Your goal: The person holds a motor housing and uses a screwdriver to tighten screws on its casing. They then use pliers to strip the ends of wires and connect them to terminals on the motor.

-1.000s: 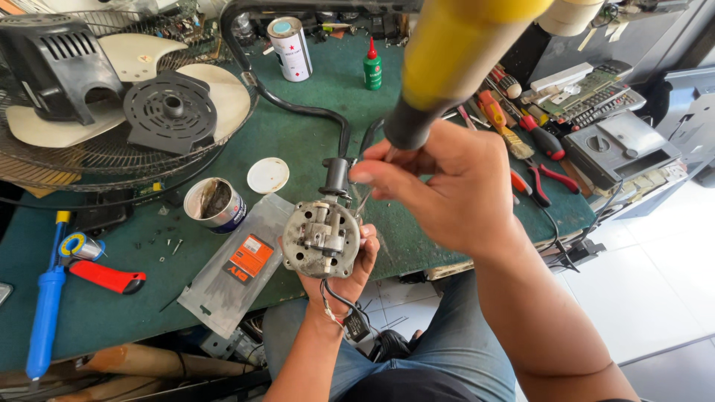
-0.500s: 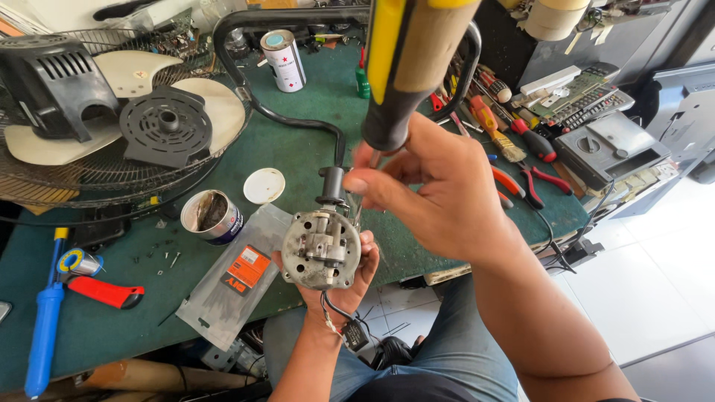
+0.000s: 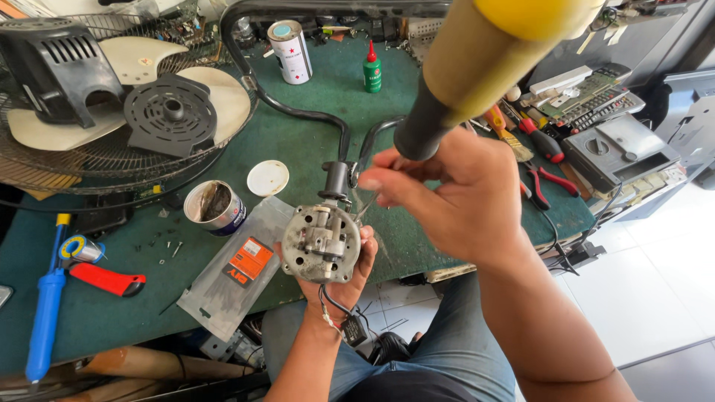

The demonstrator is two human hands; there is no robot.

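1. Since the earlier frame, screwdriver handle swung right.
2. Left hand grip cups fan motor over bench edge.
3. Right hand grip pinches the shaft.
4. Best: keep tip seated, motor steady.

Mat: green, covers the bench.
Fan grille: wire, lies at the far left, bearing the blades, a round black plate and a black housing.
Tin: open, dark grease inside, near the grille's edge.
Lid: white, round, just beside the tin.
Bag: clear plastic with an orange label, overhangs the near edge.
Spray can: white, upright at the back.
Bottle: small, green, red tip, near the can.
Blue tool: long, at the left edge.
Knife: red and black, beside the blue tool.
Pliers: red handles, at the right.
Circuit board: far right, behind a grey box.
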